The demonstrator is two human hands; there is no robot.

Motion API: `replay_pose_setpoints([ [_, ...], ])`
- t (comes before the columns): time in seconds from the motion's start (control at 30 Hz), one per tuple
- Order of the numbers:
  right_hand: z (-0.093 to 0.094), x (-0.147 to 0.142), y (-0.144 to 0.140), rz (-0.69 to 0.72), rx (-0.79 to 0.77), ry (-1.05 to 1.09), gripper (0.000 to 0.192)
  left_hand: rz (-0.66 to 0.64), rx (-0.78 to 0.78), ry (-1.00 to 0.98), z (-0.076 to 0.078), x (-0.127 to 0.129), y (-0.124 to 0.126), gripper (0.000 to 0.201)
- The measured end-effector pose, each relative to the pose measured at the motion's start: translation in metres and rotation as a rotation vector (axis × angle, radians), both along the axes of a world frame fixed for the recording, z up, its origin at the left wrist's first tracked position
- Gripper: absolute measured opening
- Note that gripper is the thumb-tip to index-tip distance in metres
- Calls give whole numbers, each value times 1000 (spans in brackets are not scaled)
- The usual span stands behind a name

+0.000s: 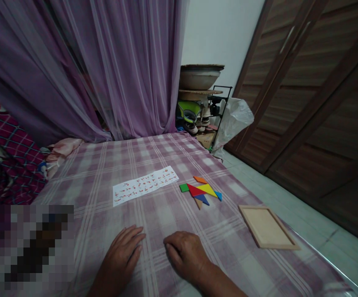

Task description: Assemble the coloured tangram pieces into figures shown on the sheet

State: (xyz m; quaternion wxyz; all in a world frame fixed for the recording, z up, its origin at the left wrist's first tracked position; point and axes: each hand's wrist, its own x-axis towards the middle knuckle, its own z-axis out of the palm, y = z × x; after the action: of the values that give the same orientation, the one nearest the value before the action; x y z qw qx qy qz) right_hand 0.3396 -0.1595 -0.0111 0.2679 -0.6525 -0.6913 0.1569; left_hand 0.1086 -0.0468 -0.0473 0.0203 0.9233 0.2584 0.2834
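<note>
My left hand (122, 254) lies flat on the plaid bedspread, fingers stretched out and holding nothing. To its right my right hand (187, 252) rests closed on the cloth, its fingers curled under, and nothing shows in it. Beyond the right hand is a figure of coloured tangram pieces: a red triangle (194, 190), a yellow piece (208, 189), a green square (184, 187), an orange parallelogram (200, 180), a dark blue triangle (202, 199), a light blue triangle (218, 195) and a tan triangle (198, 203). A white sheet with small red figures (144, 186) lies beyond both hands.
A shallow wooden tray (268, 227) sits near the bed's right edge. Purple curtains (129, 70) hang at the far end, beside a rack with basins (199, 79) and shoes. Checked bedding (8, 161) is heaped at left. A wooden wardrobe (315, 107) stands across the tiled floor.
</note>
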Motion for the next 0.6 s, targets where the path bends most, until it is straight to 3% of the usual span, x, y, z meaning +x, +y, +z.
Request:
replay_pose_setpoints([
  [0.6, -8, 1, -1, 5, 69, 68, 26, 35, -41, 23, 7, 3, -8, 27],
])
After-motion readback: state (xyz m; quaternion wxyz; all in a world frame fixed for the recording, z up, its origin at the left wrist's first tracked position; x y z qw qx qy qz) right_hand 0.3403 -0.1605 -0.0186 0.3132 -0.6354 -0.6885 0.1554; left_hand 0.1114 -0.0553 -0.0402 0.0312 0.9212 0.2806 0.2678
